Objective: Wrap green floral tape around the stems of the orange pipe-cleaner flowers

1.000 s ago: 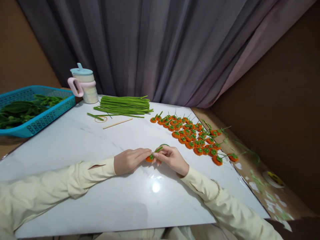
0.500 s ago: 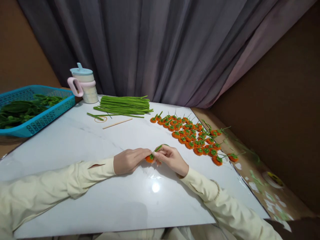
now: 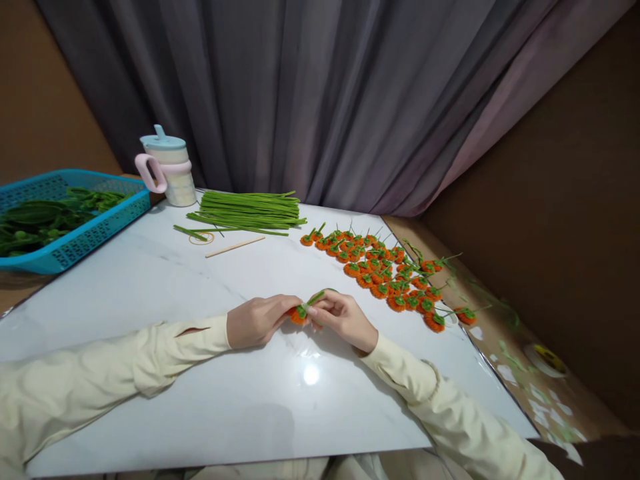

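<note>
Between my two hands, just above the middle of the table, is a small orange pumpkin (image 3: 298, 316) that looks made of pipe cleaners, with a green top. My left hand (image 3: 257, 320) is closed around its left side. My right hand (image 3: 345, 317) pinches the green pipe cleaner stem (image 3: 316, 298), which points up and to the right. The right fingertips touch the green top, and some fingers are hidden behind the palm. Many similar orange pumpkins (image 3: 380, 291) with green tops and thin stems lie in rows beyond my right hand.
A bundle of green pipe cleaners (image 3: 250, 212) lies at the back, with a thin wooden stick (image 3: 235, 247) and a rubber band (image 3: 201, 239) before it. A tumbler (image 3: 175, 173) stands back left beside a blue basket (image 3: 65, 257) of green pieces. Paper scraps (image 3: 543, 410) lie at right.
My left fingers have shifted slightly and bent, uncovering more of the pumpkin's green top. The pumpkin has turned a little, while my right hand stays almost in place.
</note>
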`<act>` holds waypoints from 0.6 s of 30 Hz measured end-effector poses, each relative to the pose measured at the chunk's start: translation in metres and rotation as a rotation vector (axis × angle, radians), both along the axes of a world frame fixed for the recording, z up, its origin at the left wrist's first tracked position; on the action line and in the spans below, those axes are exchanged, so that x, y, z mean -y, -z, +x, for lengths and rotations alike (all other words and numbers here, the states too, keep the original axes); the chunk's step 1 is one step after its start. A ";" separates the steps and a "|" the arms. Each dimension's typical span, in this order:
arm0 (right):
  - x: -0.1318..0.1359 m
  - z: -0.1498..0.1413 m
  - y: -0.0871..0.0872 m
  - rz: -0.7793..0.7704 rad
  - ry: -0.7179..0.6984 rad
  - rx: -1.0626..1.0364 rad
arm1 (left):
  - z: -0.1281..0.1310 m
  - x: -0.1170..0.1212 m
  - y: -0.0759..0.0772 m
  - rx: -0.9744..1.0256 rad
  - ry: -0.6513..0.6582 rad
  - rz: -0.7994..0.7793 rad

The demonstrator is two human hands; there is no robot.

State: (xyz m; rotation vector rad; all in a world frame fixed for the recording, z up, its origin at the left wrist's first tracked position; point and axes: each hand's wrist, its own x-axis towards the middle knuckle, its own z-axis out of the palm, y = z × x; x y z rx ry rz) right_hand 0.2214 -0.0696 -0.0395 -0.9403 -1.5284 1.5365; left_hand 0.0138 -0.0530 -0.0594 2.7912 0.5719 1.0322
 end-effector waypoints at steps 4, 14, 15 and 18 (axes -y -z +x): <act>0.000 0.000 0.001 0.009 0.016 0.023 | 0.001 0.000 0.001 0.010 -0.015 -0.007; 0.000 0.000 0.000 0.010 0.012 0.026 | 0.000 -0.001 0.000 -0.037 0.031 0.059; 0.000 0.000 0.000 0.011 0.013 0.026 | 0.000 -0.001 0.001 -0.034 0.024 0.045; 0.000 0.000 0.001 0.012 0.015 0.028 | -0.001 -0.002 0.002 -0.032 0.033 0.030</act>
